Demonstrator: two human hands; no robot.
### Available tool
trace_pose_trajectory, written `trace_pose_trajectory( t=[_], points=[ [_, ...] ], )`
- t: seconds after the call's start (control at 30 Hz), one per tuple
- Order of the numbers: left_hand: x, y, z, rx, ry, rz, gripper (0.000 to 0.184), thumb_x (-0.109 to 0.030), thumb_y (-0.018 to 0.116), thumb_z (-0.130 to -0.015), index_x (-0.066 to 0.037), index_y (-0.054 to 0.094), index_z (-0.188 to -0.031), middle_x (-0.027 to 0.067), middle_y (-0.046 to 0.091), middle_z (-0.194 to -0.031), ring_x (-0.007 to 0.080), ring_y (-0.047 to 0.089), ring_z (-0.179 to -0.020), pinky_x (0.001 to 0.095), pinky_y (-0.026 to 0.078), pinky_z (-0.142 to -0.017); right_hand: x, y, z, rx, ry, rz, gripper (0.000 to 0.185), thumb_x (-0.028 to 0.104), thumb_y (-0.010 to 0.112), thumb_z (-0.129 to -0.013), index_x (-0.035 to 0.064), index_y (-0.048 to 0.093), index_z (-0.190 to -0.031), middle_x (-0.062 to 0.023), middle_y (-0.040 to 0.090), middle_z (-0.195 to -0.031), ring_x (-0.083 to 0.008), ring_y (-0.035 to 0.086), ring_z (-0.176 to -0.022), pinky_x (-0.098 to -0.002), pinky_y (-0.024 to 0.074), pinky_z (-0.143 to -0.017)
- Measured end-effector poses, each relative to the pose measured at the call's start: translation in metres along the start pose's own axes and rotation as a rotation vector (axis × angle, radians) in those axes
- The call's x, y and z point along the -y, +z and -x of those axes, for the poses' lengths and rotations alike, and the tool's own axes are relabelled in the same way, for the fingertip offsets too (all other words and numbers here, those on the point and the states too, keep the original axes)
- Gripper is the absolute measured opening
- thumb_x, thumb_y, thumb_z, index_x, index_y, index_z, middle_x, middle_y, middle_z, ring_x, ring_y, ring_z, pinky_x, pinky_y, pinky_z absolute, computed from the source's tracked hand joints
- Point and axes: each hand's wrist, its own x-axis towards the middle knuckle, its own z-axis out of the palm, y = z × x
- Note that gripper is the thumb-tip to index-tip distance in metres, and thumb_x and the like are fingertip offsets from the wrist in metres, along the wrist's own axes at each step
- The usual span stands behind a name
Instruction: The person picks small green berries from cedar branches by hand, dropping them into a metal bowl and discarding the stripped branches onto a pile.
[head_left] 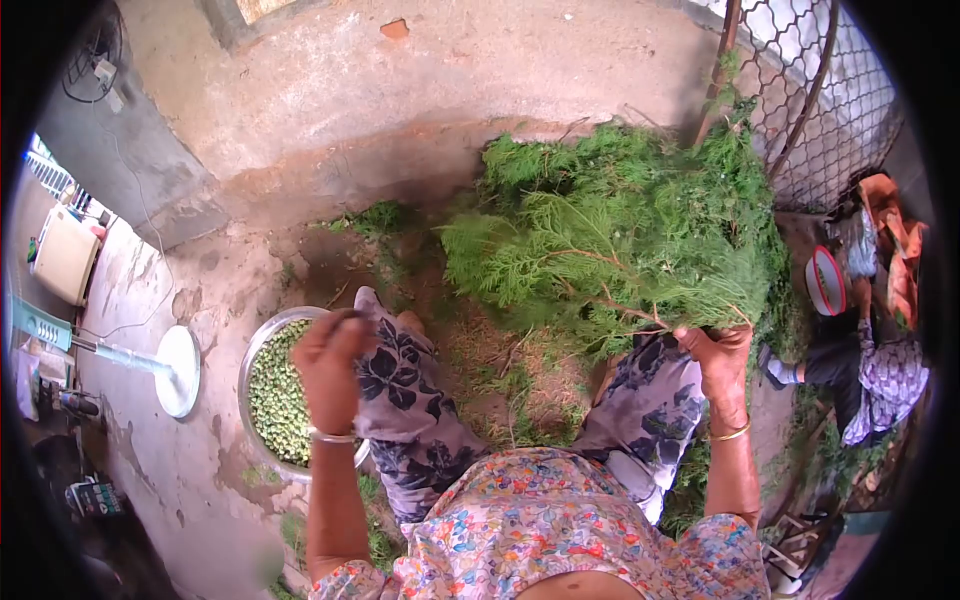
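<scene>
My right hand (716,360) is closed around the woody stem end of a leafy green branch (590,260), which reaches left and up over a big heap of similar cut branches (690,200). My left hand (332,350) is blurred by motion, fingers bent, above the right rim of a round metal basin (246,400). Small green round pieces (285,395) fill much of the basin. Whether the left fingers hold anything is too blurred to tell.
A fan with a white round base (178,371) stands at the left. At the right another person in a patterned top (890,385) sits near a red-rimmed white container (826,281). A wall (330,90) and wire mesh (835,110) border the far side.
</scene>
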Motion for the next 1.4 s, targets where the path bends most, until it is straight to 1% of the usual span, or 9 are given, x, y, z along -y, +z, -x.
trace_pose_trajectory(
  t=[0.2,0.27,0.4,0.53,0.93,1.07,1.13,1.27,1.4],
  points=[
    [0.039,0.119,0.015,0.397,-0.946,0.863,0.062,-0.046,0.041,-0.094,0.003,0.041,-0.132,0.026,0.043,-0.133,0.0369,0.046,-0.121,0.051,0.044,-0.094,0.0,-0.01,0.031,-0.104,-0.12,0.201,0.011,0.006,0.076,-0.072,0.0046,0.067,-0.079,-0.0047,0.067,-0.077,-0.0147,0.06,-0.069,-0.0296,0.0481,-0.065],
    [0.064,0.148,0.012,0.444,-0.842,0.971,0.066,-0.051,0.037,-0.094,-0.001,0.036,-0.137,0.0247,0.037,-0.138,0.0369,0.04,-0.125,0.0532,0.041,-0.097,-0.002,-0.016,0.037,0.128,-0.522,0.428,0.01,0.006,0.074,-0.071,0.0059,0.065,-0.075,-0.0053,0.064,-0.07,-0.0182,0.058,-0.065,-0.0322,0.048,-0.066],
    [0.076,0.164,0.01,0.711,-0.64,1.089,0.069,-0.058,0.033,-0.092,-0.012,0.03,-0.143,0.0183,0.033,-0.144,0.0373,0.037,-0.128,0.0589,0.035,-0.1,-0.01,-0.022,0.046,0.157,-0.712,0.787,0.014,0.002,0.072,-0.063,0.007,0.063,-0.072,-0.0058,0.059,-0.065,-0.025,0.056,-0.064,-0.0363,0.0466,-0.068],
    [0.084,0.169,0.02,0.752,-0.435,1.213,0.062,-0.056,0.038,-0.091,-0.011,0.044,-0.134,0.0111,0.048,-0.134,0.033,0.047,-0.12,0.0546,0.041,-0.098,-0.024,-0.046,0.052,-0.011,-0.587,0.941,0.016,-0.002,0.068,-0.058,0.0062,0.061,-0.069,-0.0065,0.06,-0.068,-0.0275,0.056,-0.067,-0.0386,0.0458,-0.067],
    [0.085,0.161,0.037,0.549,-0.808,1.13,0.067,-0.059,0.039,-0.091,-0.005,0.046,-0.13,0.015,0.053,-0.125,0.0281,0.053,-0.111,0.0451,0.048,-0.091,-0.038,-0.081,0.084,0.164,-0.307,1.009,0.025,0.005,0.073,-0.063,0.002,0.064,-0.087,-0.012,0.062,-0.072,-0.0332,0.057,-0.072,-0.0413,0.0446,-0.068],
    [0.082,0.17,0.025,1.059,-0.614,1.45,0.074,-0.067,0.031,-0.089,-0.007,0.047,-0.13,0.0152,0.056,-0.122,0.0296,0.052,-0.115,0.0493,0.043,-0.096,-0.056,-0.088,0.088,0.088,-0.235,0.93,0.015,0.006,0.072,-0.066,0.0019,0.066,-0.079,-0.0122,0.063,-0.066,-0.0295,0.06,-0.062,-0.0387,0.0469,-0.063],
    [0.066,0.165,0.023,0.673,-0.805,1.178,0.078,-0.067,0.03,-0.089,-0.001,0.05,-0.126,0.0173,0.055,-0.123,0.0319,0.051,-0.116,0.0493,0.041,-0.097,-0.066,-0.097,0.092,-0.088,-0.03,0.857,0.011,0.002,0.066,-0.07,0.0004,0.065,-0.081,-0.0136,0.063,-0.067,-0.0252,0.062,-0.059,-0.0346,0.0471,-0.057],
    [0.122,0.148,-0.003,0.687,-0.802,1.147,0.075,-0.061,0.038,-0.09,0.007,0.049,-0.12,0.0251,0.053,-0.123,0.0398,0.05,-0.116,0.0494,0.042,-0.097,-0.081,-0.121,0.109,-0.203,0.109,0.806,0.005,0.003,0.064,-0.077,0.0012,0.064,-0.081,-0.0162,0.06,-0.063,-0.0267,0.058,-0.053,-0.0346,0.044,-0.053],
    [0.158,0.116,-0.01,0.115,-1.086,0.789,0.05,-0.044,0.048,-0.093,0.006,0.055,-0.096,0.0232,0.059,-0.101,0.0373,0.057,-0.097,0.0439,0.049,-0.083,-0.108,-0.153,0.149,-0.275,0.186,0.683,0.009,0.005,0.062,-0.081,-0.0009,0.061,-0.074,-0.0031,0.054,-0.055,-0.0116,0.044,-0.046,-0.0288,0.0373,-0.045]
  ],
)
